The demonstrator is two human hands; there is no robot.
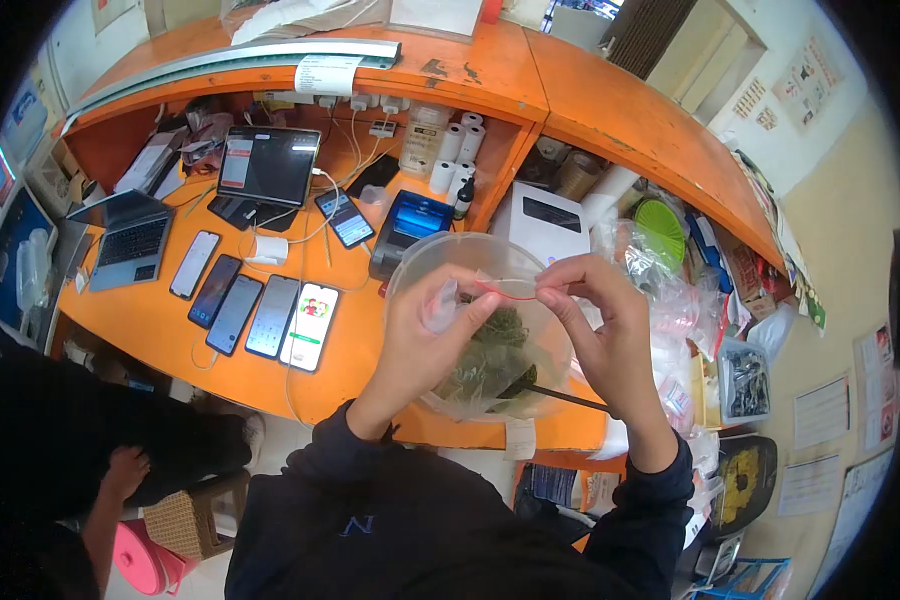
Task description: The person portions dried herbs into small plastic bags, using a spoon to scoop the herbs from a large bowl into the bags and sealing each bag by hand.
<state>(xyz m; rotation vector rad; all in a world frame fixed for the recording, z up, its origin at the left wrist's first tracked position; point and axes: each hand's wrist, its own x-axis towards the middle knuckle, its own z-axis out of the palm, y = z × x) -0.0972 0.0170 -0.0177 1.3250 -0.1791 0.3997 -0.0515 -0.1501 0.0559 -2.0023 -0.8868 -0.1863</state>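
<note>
A thin red band (510,295) is stretched between my two hands over a large translucent round tub (410,270). My left hand (435,325) pinches its left end, with crumpled clear plastic against the fingers. At the band's right end, my right hand (600,310) is closed in a pinch. Green leafy stuff (490,360) lies inside the tub below, and a dark handle (570,400) sticks out over the rim to the right.
Several phones (310,325), a laptop (135,240) and a tablet (268,165) are on the orange counter (150,330) to the left. A printer (410,232) stands behind the tub. Plastic bags (670,300) are at the right. A person's hand (125,470) shows at lower left.
</note>
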